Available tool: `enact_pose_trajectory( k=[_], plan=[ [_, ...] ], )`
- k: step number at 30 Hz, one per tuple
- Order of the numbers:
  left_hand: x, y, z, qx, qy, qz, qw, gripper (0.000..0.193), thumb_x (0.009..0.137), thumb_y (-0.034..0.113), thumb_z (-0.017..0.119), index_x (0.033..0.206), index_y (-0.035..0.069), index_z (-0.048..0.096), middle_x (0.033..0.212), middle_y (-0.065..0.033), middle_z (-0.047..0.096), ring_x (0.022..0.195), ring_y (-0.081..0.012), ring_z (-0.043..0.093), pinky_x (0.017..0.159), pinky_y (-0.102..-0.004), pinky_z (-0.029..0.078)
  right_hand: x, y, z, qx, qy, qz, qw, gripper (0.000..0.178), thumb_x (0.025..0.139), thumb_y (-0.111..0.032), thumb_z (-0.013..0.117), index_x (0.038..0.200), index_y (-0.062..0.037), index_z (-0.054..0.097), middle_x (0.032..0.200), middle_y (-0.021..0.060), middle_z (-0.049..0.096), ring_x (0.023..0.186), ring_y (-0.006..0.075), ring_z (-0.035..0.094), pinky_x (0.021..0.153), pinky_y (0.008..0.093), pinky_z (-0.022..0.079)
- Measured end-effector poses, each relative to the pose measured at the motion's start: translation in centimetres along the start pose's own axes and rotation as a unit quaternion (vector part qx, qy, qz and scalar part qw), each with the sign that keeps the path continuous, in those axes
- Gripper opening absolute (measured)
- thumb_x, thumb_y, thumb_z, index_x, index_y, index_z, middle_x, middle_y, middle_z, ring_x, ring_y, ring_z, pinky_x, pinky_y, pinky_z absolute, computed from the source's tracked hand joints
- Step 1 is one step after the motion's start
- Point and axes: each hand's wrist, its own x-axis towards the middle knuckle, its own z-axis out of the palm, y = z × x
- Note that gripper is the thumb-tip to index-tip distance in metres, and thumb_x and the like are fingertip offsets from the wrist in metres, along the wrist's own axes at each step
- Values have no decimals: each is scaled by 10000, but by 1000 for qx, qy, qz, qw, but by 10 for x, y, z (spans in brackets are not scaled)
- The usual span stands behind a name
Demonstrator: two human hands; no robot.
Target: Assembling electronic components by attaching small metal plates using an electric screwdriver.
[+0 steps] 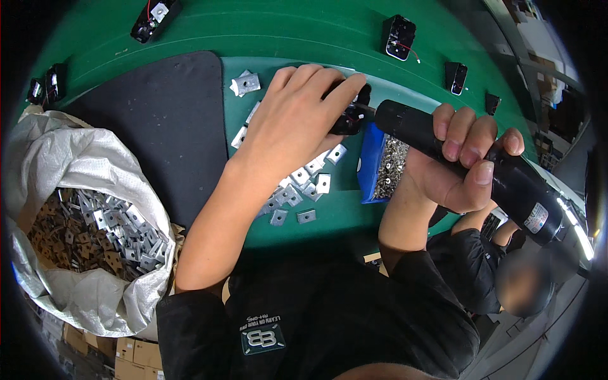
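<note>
My left hand [297, 111] is closed around a small black plastic housing [352, 117], its fingers covering most of it. In my right hand [465, 158] is a black cylindrical electric screwdriver [411, 121], fingers wrapped round its body. The driver's narrow tip points left and meets the housing, or nearly so; the exact contact is too small to tell. Beneath and beside my left hand lie loose silver metal plates with holes [306, 216]. Just below the driver's front end stands a blue bin [369, 166] full of small screws [390, 168].
On the left, a white woven sack [95, 297] holds many metal pieces. A dark mat [171, 126] lies beside it. More black housings, one with red wires [399, 38], sit along the green surface [285, 28] beyond. Another person [465, 269] is at the right.
</note>
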Motion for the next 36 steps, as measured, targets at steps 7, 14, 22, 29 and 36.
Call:
enact_pose_trajectory(
  k=[7, 14, 22, 29, 36],
  plan=[
    [1, -1, 1, 9, 9, -2, 1000, 735, 624, 182, 823, 1304, 130, 549, 1150, -86, 595, 1100, -282, 534, 948, -400, 404, 0, 5, -1, -3, -3, 0, 1000, 370, 819, -167, 627, 1173, -185, 520, 739, -42, 488, 628, 97, 440, 645, 280, 354],
    [1, -2, 1, 11, 6, -1, 1000, 735, 619, 179, 824, 1302, 140, 555, 1150, -82, 597, 1096, -284, 537, 944, -399, 410, 0, 4, -2, -4, -13, 7, 1000, 385, 813, -168, 635, 1181, -192, 521, 752, -38, 499, 642, 100, 449, 653, 286, 353],
    [-2, -6, 2, -1, 10, 2, 1000, 757, 592, 152, 827, 1299, 135, 559, 1161, -78, 602, 1084, -285, 541, 934, -396, 423, -1, 6, 0, -17, -52, 23, 998, 393, 816, -168, 660, 1184, -211, 529, 778, -30, 520, 666, 111, 467, 676, 297, 370],
    [-4, -4, 4, 2, 19, -8, 1000, 773, 578, 128, 828, 1302, 136, 557, 1173, -76, 601, 1079, -290, 544, 929, -402, 426, -2, 7, -5, -4, -68, 18, 998, 388, 824, -175, 676, 1182, -216, 533, 799, -30, 547, 684, 114, 492, 684, 296, 378],
    [-3, -5, 4, -5, 19, 1, 1000, 796, 556, 97, 837, 1300, 156, 559, 1193, -69, 598, 1095, -289, 548, 935, -410, 426, -4, 2, 1, -46, -125, 27, 991, 472, 811, -197, 722, 1235, -247, 521, 802, -47, 557, 698, 110, 513, 694, 297, 389]
  ],
)
